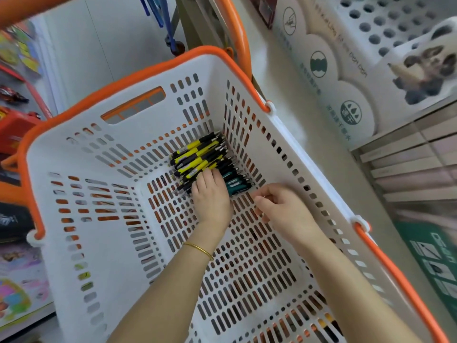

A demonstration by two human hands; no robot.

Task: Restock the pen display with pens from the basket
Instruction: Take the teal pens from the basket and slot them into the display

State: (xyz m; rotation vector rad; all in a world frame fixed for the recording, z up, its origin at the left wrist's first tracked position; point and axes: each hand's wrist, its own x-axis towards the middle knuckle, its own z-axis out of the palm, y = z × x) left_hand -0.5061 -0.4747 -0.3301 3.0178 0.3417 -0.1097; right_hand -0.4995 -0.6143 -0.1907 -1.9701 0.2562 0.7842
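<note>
Reaching into one white basket (309,154) with both hands. Left hand (212,196) down on the heap of pens (197,154) in the far right corner of the basket floor, fingers curled round a few. Right hand (284,209) just beside, fingers loosely bent, holding nothing. Likely light, stiff, slick barrels; best gripped mid-barrel as a bundle. Roughly a dozen yellow-black, at least two teal pens (237,185); exact count unreadable. One pen display (385,23) upper right.

The left hand (212,194) covers some of the pens (197,155), so its grip cannot be told. The basket (81,219) runs off the bottom edge. The pen display (385,26) is blurry and cut off.
</note>
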